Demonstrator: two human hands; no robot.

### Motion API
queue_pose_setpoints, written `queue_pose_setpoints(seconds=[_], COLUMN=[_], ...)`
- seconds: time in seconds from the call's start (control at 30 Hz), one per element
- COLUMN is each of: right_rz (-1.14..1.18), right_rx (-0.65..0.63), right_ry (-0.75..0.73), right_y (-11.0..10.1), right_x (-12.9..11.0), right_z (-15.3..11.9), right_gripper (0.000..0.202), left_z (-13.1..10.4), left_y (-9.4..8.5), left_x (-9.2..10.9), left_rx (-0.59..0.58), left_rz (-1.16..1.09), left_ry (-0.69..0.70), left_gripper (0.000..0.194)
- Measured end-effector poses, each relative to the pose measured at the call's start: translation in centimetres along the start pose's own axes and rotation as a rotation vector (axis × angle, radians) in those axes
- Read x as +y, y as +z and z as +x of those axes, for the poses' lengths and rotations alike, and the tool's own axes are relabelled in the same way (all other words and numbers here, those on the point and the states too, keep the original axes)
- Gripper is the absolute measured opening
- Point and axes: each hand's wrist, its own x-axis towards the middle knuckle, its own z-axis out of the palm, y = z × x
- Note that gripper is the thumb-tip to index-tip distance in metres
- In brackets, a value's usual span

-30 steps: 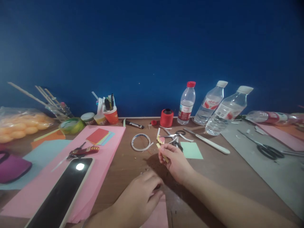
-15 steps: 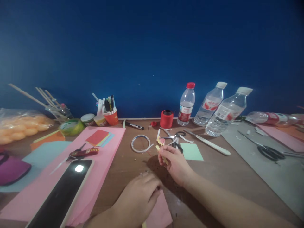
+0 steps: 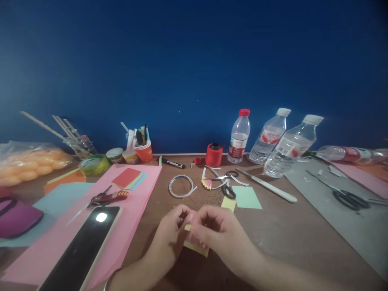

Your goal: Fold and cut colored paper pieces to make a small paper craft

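Near the front of the table my left hand (image 3: 174, 228) is closed on a small pink paper (image 3: 197, 239) that has a yellow strip along its lower edge. My right hand (image 3: 220, 232) meets it from the right, its thumb and fingers pinched at the same paper, with a small yellow piece (image 3: 188, 227) between the hands. Just beyond lie a yellow slip (image 3: 228, 204), a green paper square (image 3: 247, 197), scissors (image 3: 228, 190) with black handles, and a pleated pink and yellow paper (image 3: 207, 184).
A phone (image 3: 83, 246) lies on pink sheets (image 3: 133, 214) at left. A red spool (image 3: 214, 154), water bottles (image 3: 239, 139) and a pen cup (image 3: 144, 152) line the wall. A white-handled knife (image 3: 273, 188) and a clear tape ring (image 3: 181, 186) lie nearer.
My right hand has come down and back to my left hand. The pink paper is now lifted between both hands, and the yellow slip by the scissors has come into view.
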Motion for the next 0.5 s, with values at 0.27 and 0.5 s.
queue_pose_setpoints(seconds=[0.27,0.5], right_rz=[0.057,0.045], right_rx=[0.027,0.044], right_ry=[0.043,0.049], right_y=[-1.0,-1.1], right_x=[3.6,3.6], right_z=[2.5,2.4], right_gripper=[0.022,0.020], left_z=[0.5,0.5], left_y=[-0.6,-0.5], left_x=[0.6,1.0], left_rx=[-0.092,-0.098], left_rz=[0.042,0.015], left_ry=[-0.079,-0.114], left_gripper=[0.014,0.009])
